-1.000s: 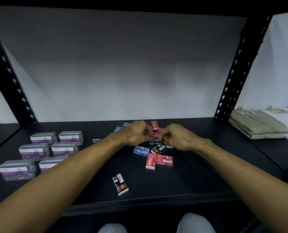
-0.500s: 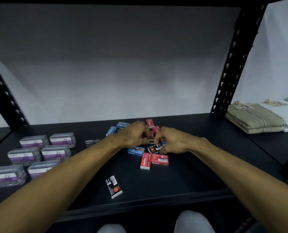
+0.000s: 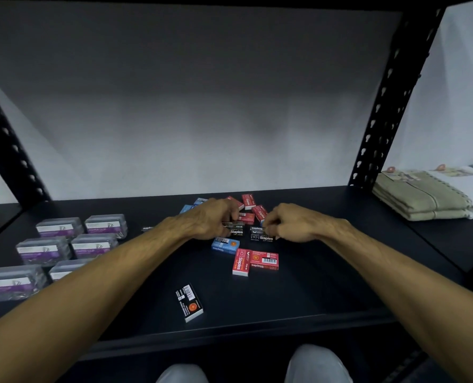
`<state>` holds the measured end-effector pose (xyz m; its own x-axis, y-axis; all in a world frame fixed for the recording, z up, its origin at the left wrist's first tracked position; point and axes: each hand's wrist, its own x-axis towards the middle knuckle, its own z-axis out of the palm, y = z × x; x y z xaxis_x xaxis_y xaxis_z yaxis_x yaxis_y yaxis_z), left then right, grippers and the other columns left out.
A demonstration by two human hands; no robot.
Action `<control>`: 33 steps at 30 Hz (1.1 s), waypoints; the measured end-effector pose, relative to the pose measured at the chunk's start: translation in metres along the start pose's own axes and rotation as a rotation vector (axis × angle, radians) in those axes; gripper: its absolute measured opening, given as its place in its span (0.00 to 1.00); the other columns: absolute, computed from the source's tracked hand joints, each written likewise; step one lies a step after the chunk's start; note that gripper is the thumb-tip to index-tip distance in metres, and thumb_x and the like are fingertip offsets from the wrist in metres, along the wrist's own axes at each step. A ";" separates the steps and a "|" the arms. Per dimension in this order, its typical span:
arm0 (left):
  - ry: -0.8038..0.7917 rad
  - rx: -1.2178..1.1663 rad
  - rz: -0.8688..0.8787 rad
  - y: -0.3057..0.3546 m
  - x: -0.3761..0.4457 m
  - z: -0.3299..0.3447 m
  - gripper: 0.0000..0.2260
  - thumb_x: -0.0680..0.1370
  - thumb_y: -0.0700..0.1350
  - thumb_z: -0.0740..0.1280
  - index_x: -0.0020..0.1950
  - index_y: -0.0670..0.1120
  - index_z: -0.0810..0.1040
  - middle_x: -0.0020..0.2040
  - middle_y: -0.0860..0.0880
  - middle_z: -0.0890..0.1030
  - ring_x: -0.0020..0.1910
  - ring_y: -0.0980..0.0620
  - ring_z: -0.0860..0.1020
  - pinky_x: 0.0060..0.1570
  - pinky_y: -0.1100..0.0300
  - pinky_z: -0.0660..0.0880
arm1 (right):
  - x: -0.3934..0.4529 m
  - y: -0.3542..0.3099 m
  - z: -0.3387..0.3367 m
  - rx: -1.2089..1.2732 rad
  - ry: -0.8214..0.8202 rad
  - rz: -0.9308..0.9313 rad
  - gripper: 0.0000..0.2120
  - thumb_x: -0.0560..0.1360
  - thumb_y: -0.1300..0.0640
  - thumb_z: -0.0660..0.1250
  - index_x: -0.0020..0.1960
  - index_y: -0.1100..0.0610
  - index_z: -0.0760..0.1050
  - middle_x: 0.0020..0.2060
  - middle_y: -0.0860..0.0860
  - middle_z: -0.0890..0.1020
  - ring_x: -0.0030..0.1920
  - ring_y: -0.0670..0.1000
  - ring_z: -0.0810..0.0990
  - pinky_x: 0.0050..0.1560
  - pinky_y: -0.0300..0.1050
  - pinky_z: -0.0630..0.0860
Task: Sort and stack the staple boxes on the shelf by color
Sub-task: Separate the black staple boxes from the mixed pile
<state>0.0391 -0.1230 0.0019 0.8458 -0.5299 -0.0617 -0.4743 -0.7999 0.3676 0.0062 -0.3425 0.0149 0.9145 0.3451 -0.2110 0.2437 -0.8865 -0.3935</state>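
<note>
Reaching into the mixed pile at mid-shelf, the left hand (image 3: 210, 219) pinches a black staple box (image 3: 234, 229) and the right hand (image 3: 290, 223) pinches another black box (image 3: 260, 234). Such boxes look small, stiff and dense; gripping the long edges should suit stacking.

Red staple boxes (image 3: 263, 260), blue (image 3: 225, 245), black (image 3: 189, 302); black shelf (image 3: 312, 294).

Black shelf (image 3: 299, 299) with scattered staple boxes (image 3: 254, 261), paper-clip boxes (image 3: 72, 244) at left.
</note>
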 end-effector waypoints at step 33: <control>0.048 0.086 -0.223 -0.060 -0.101 -0.075 0.08 0.71 0.41 0.76 0.48 0.49 0.84 0.43 0.53 0.85 0.44 0.54 0.82 0.44 0.62 0.77 | 0.021 -0.093 0.030 0.013 0.146 -0.244 0.05 0.75 0.58 0.71 0.41 0.52 0.79 0.35 0.47 0.82 0.36 0.44 0.78 0.38 0.37 0.73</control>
<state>0.0001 -0.0001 0.0556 0.9415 -0.3254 -0.0880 -0.2920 -0.9177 0.2695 -0.0065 -0.2439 0.0200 0.8663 0.4991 0.0217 0.4591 -0.7782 -0.4285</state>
